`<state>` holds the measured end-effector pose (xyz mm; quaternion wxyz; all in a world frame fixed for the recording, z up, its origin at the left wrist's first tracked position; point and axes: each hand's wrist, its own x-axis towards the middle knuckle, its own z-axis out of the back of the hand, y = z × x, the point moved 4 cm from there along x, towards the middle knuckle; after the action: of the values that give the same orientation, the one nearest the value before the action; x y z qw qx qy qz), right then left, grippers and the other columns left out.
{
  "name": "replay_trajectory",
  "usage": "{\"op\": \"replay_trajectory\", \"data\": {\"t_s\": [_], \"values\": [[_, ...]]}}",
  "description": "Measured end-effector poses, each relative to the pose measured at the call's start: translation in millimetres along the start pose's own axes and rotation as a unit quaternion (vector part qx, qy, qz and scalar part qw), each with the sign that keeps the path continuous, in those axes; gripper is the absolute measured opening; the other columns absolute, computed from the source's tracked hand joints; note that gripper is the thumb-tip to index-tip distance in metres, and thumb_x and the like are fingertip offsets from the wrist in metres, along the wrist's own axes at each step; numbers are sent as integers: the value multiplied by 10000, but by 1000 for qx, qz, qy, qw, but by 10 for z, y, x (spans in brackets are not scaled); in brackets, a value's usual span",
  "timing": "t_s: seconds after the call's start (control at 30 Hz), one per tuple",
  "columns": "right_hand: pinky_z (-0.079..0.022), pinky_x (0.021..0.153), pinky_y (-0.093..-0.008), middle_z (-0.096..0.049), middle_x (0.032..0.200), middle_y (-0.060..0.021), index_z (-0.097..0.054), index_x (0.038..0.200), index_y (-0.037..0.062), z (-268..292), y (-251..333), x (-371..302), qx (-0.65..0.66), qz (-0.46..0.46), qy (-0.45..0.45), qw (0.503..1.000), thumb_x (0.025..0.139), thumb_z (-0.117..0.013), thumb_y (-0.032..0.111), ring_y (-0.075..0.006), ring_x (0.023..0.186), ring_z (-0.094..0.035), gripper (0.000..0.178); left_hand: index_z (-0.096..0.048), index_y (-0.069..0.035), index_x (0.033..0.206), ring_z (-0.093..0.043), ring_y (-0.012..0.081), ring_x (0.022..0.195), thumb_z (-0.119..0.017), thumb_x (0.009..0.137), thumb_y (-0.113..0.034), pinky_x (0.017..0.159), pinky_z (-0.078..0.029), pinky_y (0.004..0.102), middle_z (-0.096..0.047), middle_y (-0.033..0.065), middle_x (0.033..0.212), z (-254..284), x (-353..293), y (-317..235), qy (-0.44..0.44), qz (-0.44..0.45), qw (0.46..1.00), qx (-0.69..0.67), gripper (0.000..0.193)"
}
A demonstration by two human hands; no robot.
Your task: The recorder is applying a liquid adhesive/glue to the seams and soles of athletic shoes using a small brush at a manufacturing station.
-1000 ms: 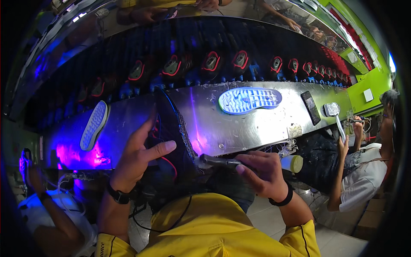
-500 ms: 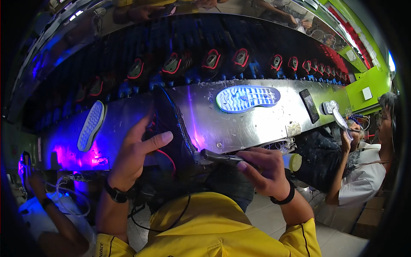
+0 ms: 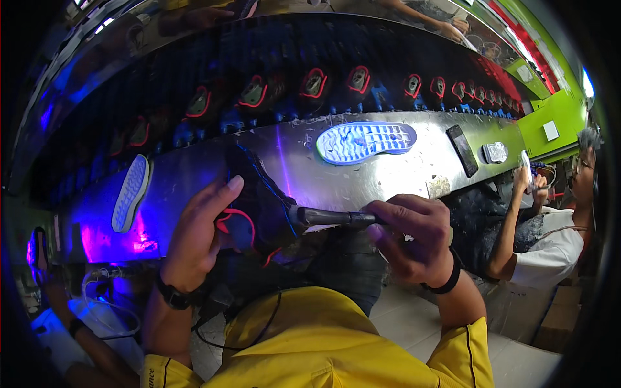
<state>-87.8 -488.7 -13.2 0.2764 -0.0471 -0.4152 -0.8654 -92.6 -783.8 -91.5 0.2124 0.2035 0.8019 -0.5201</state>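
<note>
Wearing a yellow shirt (image 3: 310, 349), gripped a dark, red-trimmed shoe (image 3: 262, 200) in the left hand (image 3: 197, 233), with the thumb along its side. Held it tilted at the near edge of the tabletop (image 3: 401, 178), between the two hands. Pinched a brush (image 3: 330, 217) by its end in the right hand (image 3: 417, 236). Had its tip against the shoe's edge; could not make out the bristles. Wore a watch (image 3: 173, 295) on the left wrist, a black band (image 3: 446, 275) on the right.

On the tabletop, saw a pale sole (image 3: 131, 194) at the left, near a violet glow (image 3: 142, 242), and a bluish-white sole (image 3: 365, 143) farther in, laid lengthwise. To its right, saw a phone (image 3: 461, 150) lying aslant, then a small pale thing (image 3: 495, 152), hard to identify. Off to the right, noticed a co-worker in white (image 3: 546, 258), holding something pale; to the left, another co-worker (image 3: 84, 323), partly in shadow. Beyond the tabletop, saw a row of red-trimmed shoes (image 3: 315, 84) and, at the right, a green panel (image 3: 559, 123).
</note>
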Motion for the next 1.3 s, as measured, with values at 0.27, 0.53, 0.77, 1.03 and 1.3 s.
{"op": "replay_trajectory", "data": {"t_s": [0.27, 0.53, 0.77, 1.03, 1.3], "values": [[-501, 545, -366, -701, 754, -108, -777, 1056, 7, 143, -25, 175, -44, 99, -23, 994, 755, -790, 24, -265, 587, -647, 302, -655, -79, 1319, -702, 150, 585, -596, 1092, -467, 453, -518, 260, -762, 60, 858, -44, -73, 106, -6, 78, 997, -1, 454], [-559, 609, -370, -734, 794, -116, -787, 1073, -1, 175, -169, 275, -31, 143, -49, 988, 758, -802, 37, -273, 658, -710, 318, -599, -20, 1384, -716, 290, 607, -305, 1124, -620, 485, -551, 317, -757, 238, 973, -13, -135, 369, 125, 192, 962, -146, 717], [-499, 577, -358, -720, 773, -138, -793, 1048, -49, 1, -409, 264, 79, 85, -69, 991, 836, -777, 72, -247, 611, -663, 245, -428, 123, 1446, -721, 367, 661, -403, 1106, -464, 445, -605, 338, -576, 330, 984, -154, -252, 427, 138, 277, 895, -322, 679], [-483, 579, -348, -693, 748, -147, -794, 1061, -56, -160, -554, 106, 147, 36, -67, 986, 872, -762, 101, -237, 610, -643, 247, -512, 83, 1414, -725, 378, 695, -421, 1091, -544, 457, -560, 304, -624, 338, 984, -189, -259, 522, 199, 282, 864, -367, 711], [-475, 581, -370, -678, 749, -154, -790, 1049, -40, -258, -765, -182, 125, -18, -75, 989, 878, -770, 116, -263, 635, -644, 232, -499, 120, 1385, -726, 366, 745, -431, 1087, -497, 506, -574, 314, -612, 332, 1020, -182, -221, 614, 222, 282, 854, -377, 688]]}}
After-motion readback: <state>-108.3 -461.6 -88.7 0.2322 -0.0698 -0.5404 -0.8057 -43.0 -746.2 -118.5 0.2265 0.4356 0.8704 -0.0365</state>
